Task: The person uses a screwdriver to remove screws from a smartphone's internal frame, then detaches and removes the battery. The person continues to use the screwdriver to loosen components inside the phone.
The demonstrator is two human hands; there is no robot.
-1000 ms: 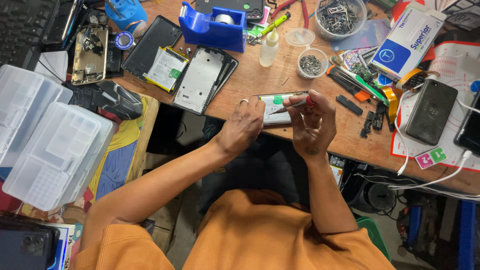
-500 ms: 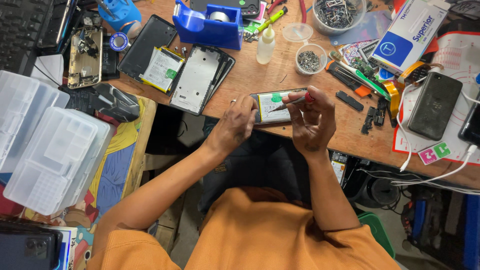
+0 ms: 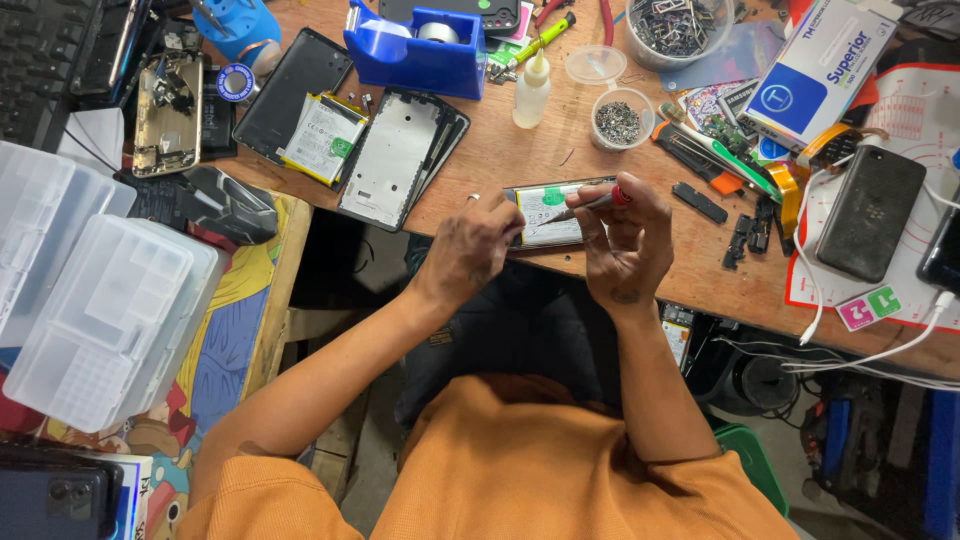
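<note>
An opened phone point(image 3: 548, 212) with its back off lies at the wooden table's front edge, battery showing. My left hand point(image 3: 474, 250) rests on the phone's left end and steadies it. In my right hand point(image 3: 625, 240) is a thin screwdriver point(image 3: 592, 204) with a red cap, its tip pointing left onto the phone's inside.
A phone back cover and frame point(image 3: 395, 155), a loose battery point(image 3: 322, 138), a blue tape dispenser point(image 3: 412, 48), a small bottle point(image 3: 532, 88), cups of screws point(image 3: 618, 118), a black phone point(image 3: 871, 224) on a red-edged mat, white cables and clear plastic organiser boxes point(image 3: 95, 310) at left.
Both hands and the phone stay at the table edge. My right hand has tilted the screwdriver slightly lower onto the phone.
</note>
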